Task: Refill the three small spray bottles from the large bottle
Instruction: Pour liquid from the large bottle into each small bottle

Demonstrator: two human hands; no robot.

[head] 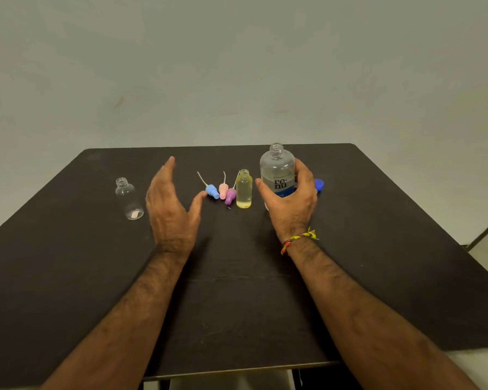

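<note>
The large clear bottle (277, 170) with a "renu" label stands uncapped on the black table (378, 263); my right hand (290, 204) is wrapped around its lower half. Just left of it stands a small bottle (244, 190) holding yellowish liquid, without its top. An empty small clear bottle (128, 199) stands at the far left. Three spray tops lie between them: blue (212, 191), pink (223, 190) and purple (230, 196). My left hand (171, 209) hovers open, edge-on, between the empty bottle and the tops. A third small bottle is not visible.
A blue cap (319, 183) lies behind my right hand, to the right of the large bottle. The table's far edge meets a plain wall; its right edge drops off toward the floor.
</note>
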